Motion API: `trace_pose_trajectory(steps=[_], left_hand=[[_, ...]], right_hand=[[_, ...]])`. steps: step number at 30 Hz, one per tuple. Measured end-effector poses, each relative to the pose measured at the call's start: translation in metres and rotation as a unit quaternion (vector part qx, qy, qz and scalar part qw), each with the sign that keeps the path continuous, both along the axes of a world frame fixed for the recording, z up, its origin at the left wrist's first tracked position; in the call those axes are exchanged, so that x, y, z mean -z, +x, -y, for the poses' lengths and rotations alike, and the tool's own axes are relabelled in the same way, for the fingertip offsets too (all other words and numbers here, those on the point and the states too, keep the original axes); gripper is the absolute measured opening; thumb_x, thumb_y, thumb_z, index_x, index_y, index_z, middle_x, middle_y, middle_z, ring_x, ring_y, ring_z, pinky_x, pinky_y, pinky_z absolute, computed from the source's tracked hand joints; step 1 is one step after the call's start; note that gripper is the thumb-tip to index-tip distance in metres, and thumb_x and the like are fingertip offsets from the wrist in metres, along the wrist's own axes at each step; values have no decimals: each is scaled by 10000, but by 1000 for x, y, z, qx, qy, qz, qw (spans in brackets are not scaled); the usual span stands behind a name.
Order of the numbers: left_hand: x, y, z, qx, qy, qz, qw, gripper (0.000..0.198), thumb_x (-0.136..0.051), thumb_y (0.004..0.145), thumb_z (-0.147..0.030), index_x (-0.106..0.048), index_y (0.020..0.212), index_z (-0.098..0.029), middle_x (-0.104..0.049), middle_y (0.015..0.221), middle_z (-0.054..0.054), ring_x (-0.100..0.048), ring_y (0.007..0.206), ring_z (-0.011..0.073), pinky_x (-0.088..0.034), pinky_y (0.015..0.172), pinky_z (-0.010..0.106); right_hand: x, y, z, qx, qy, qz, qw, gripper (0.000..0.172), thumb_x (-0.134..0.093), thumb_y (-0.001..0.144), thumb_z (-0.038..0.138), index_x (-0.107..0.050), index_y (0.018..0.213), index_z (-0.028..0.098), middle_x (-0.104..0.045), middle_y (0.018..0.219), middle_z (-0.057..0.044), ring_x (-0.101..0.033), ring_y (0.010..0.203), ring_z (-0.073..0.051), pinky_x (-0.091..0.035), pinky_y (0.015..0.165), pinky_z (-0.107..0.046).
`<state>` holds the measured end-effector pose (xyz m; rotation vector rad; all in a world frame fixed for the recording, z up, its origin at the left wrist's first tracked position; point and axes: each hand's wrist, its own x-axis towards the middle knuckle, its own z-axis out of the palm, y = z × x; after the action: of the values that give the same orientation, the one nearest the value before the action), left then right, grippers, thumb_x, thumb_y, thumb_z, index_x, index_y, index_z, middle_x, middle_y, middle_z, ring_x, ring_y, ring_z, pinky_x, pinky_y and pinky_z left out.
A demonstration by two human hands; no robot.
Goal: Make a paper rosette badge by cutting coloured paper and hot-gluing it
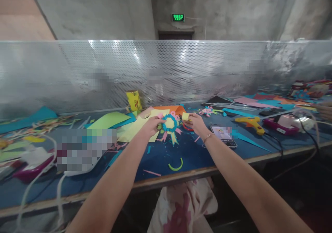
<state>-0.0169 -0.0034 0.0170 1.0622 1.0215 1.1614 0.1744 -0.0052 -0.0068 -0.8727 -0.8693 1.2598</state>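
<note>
Between my hands is a paper rosette (170, 123) with a blue looped ring, a pale yellow centre, pink loops and ribbon tails. My left hand (153, 125) pinches its left edge. In my right hand (195, 123) is a small yellow paper piece (185, 116), held by the fingertips just right of the rosette. A red curved strip (187, 127) lies under that hand. Pale yellow sheets (135, 129) spread out behind my left hand. On the table below the rosette rests a green curved strip (176, 166).
A phone (223, 135) lies right of my right hand, with a yellow glue gun (251, 123) beyond it. Paper scraps, a yellow packet (133, 101) and corded devices cover both sides. A perforated metal screen (166, 70) closes the back. Another person's hand (325, 109) is far right.
</note>
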Motion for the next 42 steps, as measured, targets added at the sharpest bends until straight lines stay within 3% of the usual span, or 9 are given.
trace_pose_trajectory(steps=[3, 7, 16, 22, 28, 36, 42], left_hand=[[-4, -2, 1, 2, 1, 55, 999, 186, -624, 577, 32, -586, 689, -112, -653, 622, 44, -606, 531, 118, -481, 504, 196], [-8, -2, 2, -31, -11, 84, 996, 197, -608, 593, 34, -587, 695, -133, -652, 611, 29, -600, 521, 109, -485, 511, 192], [-3, -4, -1, -27, 20, 73, 997, 196, -615, 608, 5, -598, 747, -132, -666, 676, 44, -617, 578, 123, -509, 577, 227], [0, -5, -4, -13, 30, 65, 997, 193, -654, 595, -30, -582, 729, -147, -635, 598, 6, -582, 492, 95, -467, 490, 189], [0, -4, -2, 0, 12, 83, 996, 152, -635, 624, -51, -590, 742, -135, -638, 618, 34, -580, 486, 105, -465, 475, 204], [8, -6, -10, 5, 30, 67, 997, 214, -668, 624, -95, -595, 818, -152, -660, 734, 49, -609, 562, 120, -481, 505, 215], [17, -7, -19, -29, 42, 69, 996, 230, -698, 592, -97, -567, 770, -160, -622, 607, -3, -567, 470, 91, -449, 440, 181]], right_hand=[[-3, 2, 1, 8, 7, -6, 1000, 148, -473, 657, 32, -492, 725, 163, -639, 633, -2, -630, 571, -115, -528, 587, -247], [-6, 4, 2, 5, 30, -23, 999, 143, -467, 668, 38, -510, 737, 157, -625, 594, -5, -624, 562, -110, -527, 577, -232], [-3, 9, -5, 9, 35, -30, 999, 149, -467, 650, 53, -511, 737, 165, -628, 619, -7, -616, 569, -110, -534, 602, -265], [-3, 11, -5, -4, 28, -37, 999, 179, -450, 631, 35, -499, 729, 176, -624, 628, 0, -623, 591, -130, -541, 657, -345], [-4, 11, -4, -10, 19, -47, 999, 178, -444, 634, 39, -485, 726, 186, -613, 602, 10, -625, 621, -136, -542, 674, -360], [-7, 8, 1, -16, 3, -35, 999, 163, -427, 656, 31, -478, 716, 174, -611, 614, -2, -609, 580, -116, -531, 690, -326], [-10, 1, 7, -30, 6, -36, 999, 158, -411, 676, 33, -478, 720, 169, -633, 662, -11, -624, 599, -108, -521, 643, -262]])
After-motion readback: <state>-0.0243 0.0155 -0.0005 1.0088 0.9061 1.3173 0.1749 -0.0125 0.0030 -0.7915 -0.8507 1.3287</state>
